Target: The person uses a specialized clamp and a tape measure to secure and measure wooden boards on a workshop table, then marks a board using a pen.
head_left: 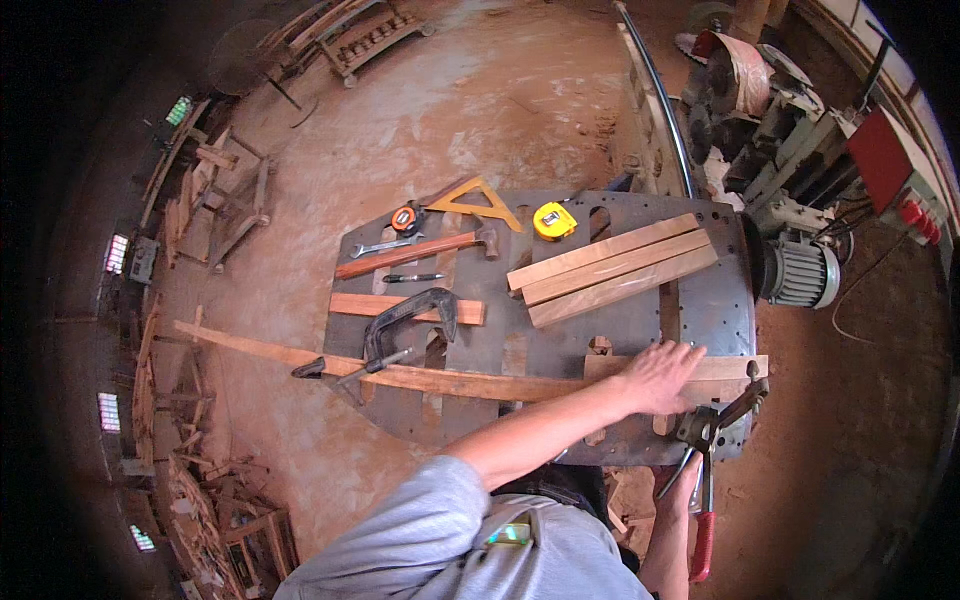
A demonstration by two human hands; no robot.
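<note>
My left hand [660,380] lies flat, fingers stretched, on short pieces of wood [735,366] at the right front of the metal table [480,350]. A long thin wooden strip [470,384] runs left from under my left forearm, past the table edge. At the table's front right corner stands a metal clamp [708,432] with a red handle [703,545], its upper arm reaching over the wood. Just below the tabletop my right hand [683,482] is closed at the clamp; its fingers are partly hidden by the clamp. A black C-clamp [378,330] sits over the strip's left part.
Three wooden blocks [612,265] lie mid-table. Behind them are a yellow tape measure [553,221], a wooden set square [480,205] and a hammer [420,252]. A wrench [388,246] and a pen [413,277] lie left. A machine with a motor [803,273] stands right.
</note>
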